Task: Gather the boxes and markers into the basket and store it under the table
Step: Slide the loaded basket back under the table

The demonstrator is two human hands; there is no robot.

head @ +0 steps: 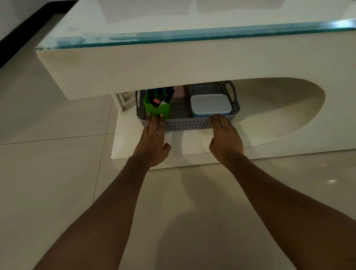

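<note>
Both hands lie flat with fingers stretched out, gripping nothing, pressed against the near wall of the basket [190,123] at the centre of the frame. The left hand [153,139] touches its left corner, fingertips reaching the green holder [156,109]; the right hand [224,135] touches the wall towards the right. The grey basket sits on the white base under the table [166,66]. Inside, the green holder at the left carries markers [165,96], and a pale lidded box [210,105] rests at the right. A pink box [179,90] shows behind, mostly hidden.
</note>
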